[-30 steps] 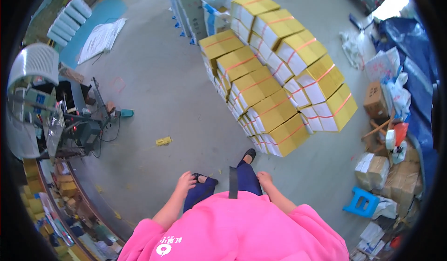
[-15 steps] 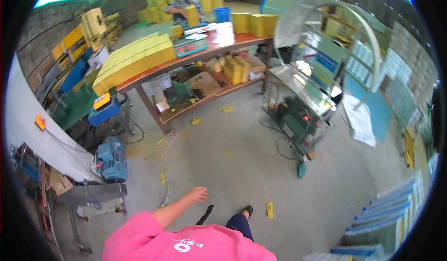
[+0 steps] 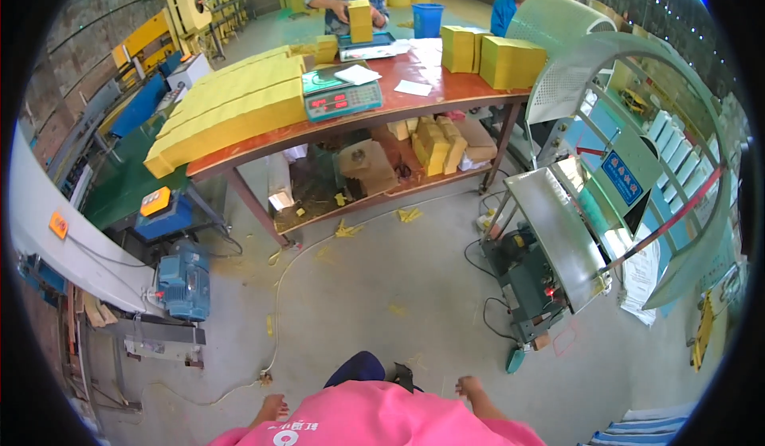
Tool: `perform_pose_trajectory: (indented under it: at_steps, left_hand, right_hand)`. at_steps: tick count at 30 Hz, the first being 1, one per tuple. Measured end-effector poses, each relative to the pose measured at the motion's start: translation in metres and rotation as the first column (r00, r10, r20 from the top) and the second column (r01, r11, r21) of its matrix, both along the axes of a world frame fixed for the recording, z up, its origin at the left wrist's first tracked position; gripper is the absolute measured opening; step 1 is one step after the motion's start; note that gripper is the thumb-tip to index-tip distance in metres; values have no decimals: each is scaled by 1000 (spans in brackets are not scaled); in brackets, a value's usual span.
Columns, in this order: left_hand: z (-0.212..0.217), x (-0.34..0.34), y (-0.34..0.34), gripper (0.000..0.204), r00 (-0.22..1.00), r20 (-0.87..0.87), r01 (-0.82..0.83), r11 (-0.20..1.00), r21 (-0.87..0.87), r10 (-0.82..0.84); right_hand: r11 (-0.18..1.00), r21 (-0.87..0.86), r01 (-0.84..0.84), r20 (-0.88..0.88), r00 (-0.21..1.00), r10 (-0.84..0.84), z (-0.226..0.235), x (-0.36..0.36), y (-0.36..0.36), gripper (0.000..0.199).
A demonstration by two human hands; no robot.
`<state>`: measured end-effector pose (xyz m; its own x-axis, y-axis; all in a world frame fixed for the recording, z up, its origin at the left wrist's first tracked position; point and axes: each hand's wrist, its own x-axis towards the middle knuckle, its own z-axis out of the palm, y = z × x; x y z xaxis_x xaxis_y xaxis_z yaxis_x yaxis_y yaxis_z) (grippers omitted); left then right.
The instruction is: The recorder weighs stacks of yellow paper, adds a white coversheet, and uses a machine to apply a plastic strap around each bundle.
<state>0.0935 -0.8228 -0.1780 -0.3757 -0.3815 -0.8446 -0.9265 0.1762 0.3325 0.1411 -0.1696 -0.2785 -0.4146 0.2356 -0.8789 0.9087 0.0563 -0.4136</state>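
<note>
Low in the picture, my left hand (image 3: 274,406) hangs beside my pink shirt, its fingers loosely bent and nothing seen in them. On the other side my right hand (image 3: 468,385) is also bare, fingers slightly curled and apart. Both are over the grey floor, touching nothing. Ahead stands a red-topped table (image 3: 390,110) bearing long rows of yellow paper stacks (image 3: 231,99), a green digital scale (image 3: 343,99) and yellow paper blocks (image 3: 510,62). Behind it a masked person (image 3: 325,1) holds a yellow paper block (image 3: 360,21) over a second scale.
A metal-topped machine (image 3: 554,227) with a curved perforated guard stands right, its cables on the floor. To the left are a blue motor (image 3: 185,280) and a white machine frame (image 3: 72,199). A white cable (image 3: 279,303) crosses the floor. Another person (image 3: 506,13) is behind the table.
The table and machine appear nearer. My left hand has swung back from in front to my side, and my right hand has come into view. A second person now shows behind the table.
</note>
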Motion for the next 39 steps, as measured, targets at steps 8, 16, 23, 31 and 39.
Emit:
perform_pose_trajectory:
  at_steps: [8, 16, 23, 31, 39]
  left_hand:
    - [-50, -157, 81, 31, 869, -158, 494, 845, 205, -469]
    - [56, -547, 169, 39, 739, -669, -37, 987, -153, -76]
    - [241, -816, 223, 56, 362, -931, -128, 986, -104, -51]
    - [239, -890, 237, 45, 410, -806, -309, 897, 316, 426]
    - [278, -877, 281, 66, 645, -729, -149, 973, 178, 232]
  right_hand:
    - [991, 22, 135, -201, 971, -128, 18, -274, 70, 18]
    - [966, 254, -58, -404, 900, 161, 45, -436, 6, 29]
    - [988, -125, -91, -535, 845, 10, 188, -656, 49, 27]
    - [862, -359, -357, -783, 619, -70, 357, -911, 58, 28]
    - [760, -567, -319, -645, 745, -168, 339, -1064, 7, 56]
